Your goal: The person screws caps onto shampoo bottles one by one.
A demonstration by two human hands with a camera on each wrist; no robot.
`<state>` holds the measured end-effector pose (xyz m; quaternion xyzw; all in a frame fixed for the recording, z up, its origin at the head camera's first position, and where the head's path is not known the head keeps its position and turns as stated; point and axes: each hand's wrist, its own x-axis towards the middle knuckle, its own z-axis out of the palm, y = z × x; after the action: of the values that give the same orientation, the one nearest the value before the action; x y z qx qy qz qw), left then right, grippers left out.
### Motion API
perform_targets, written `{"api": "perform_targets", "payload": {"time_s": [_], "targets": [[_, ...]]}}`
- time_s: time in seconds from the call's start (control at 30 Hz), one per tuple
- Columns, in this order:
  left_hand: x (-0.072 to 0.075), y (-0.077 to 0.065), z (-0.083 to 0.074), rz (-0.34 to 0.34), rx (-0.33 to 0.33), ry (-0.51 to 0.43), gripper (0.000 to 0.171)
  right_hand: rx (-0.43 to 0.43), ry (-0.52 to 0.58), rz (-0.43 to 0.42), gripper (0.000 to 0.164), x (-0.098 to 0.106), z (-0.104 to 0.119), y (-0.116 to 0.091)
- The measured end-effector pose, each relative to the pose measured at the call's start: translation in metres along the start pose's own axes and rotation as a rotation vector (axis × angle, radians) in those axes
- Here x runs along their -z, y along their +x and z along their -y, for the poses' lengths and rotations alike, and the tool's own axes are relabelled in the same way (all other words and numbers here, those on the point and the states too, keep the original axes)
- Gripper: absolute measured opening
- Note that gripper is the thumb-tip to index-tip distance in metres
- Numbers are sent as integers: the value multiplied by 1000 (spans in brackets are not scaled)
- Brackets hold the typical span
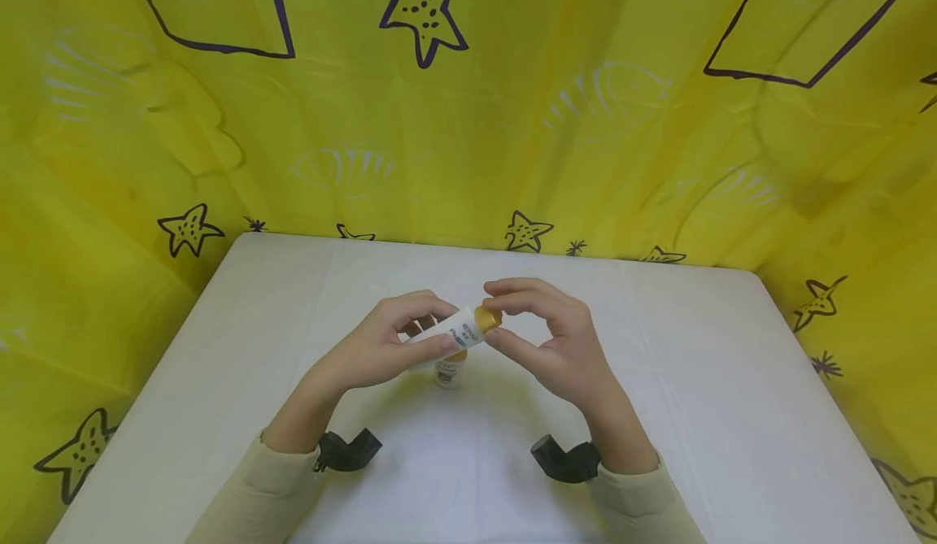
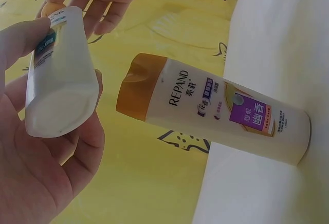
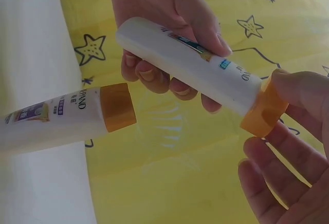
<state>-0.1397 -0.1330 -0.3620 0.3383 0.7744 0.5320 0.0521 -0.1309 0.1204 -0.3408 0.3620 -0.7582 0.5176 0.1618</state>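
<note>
My left hand [image 1: 388, 339] grips a white bottle [image 1: 459, 331] with an orange cap, held tilted above the table. The thumb lies along one side and the fingers curl behind, as the right wrist view shows. Thumb and fingers of my right hand [image 1: 560, 332] pinch the orange cap [image 3: 265, 110]. A second white bottle [image 2: 226, 112], labelled REPAND with a purple patch and an orange cap, stands upright on the table below the held one. In the head view the left hand and held bottle partly cover it [image 1: 448, 370].
The table [image 1: 703, 381] has a white cover. Behind and beside it hangs a yellow curtain [image 1: 468, 121] printed with starfish and fish. A black wrist mount sits on each forearm, the left one [image 1: 350, 450] and the right one [image 1: 565, 458].
</note>
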Motion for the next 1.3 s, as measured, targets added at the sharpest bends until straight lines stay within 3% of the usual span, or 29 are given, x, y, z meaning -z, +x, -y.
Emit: {"api": "perform_targets", "payload": {"time_s": [0.6, 1.3], "targets": [[3, 1, -1, -92, 51, 19, 23, -4, 48, -2, 32, -2, -1, 1], [-2, 1, -1, -43, 21, -1, 23, -18, -5, 4, 25, -1, -4, 0]]}}
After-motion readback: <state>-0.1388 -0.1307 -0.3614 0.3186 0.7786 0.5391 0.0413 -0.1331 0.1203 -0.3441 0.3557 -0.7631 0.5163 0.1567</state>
